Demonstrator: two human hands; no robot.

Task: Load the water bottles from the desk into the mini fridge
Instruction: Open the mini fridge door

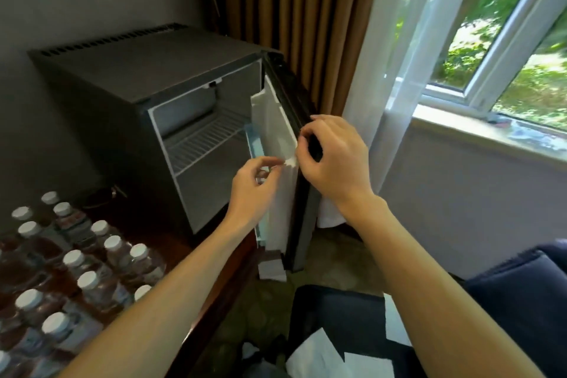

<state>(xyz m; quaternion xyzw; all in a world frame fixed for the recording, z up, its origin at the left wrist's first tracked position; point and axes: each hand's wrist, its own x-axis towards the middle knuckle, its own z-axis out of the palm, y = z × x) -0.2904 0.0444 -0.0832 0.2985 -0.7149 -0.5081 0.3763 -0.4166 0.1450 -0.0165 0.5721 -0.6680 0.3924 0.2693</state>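
Head view shows my left hand (254,181) and right hand (333,156) pinching white wrap (276,132) on the mini fridge (129,95) door, so I should peel slowly, while water bottles (76,261) wait left of it.

One head-worn camera looks forward and down, close over the open mini fridge (171,120).

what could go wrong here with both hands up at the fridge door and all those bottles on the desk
The left forearm passes just beside the upright water bottles; a careless pull back might topple some. The white packing sheet both hands are picking at on the open door could tear, leaving bits in the mini fridge.
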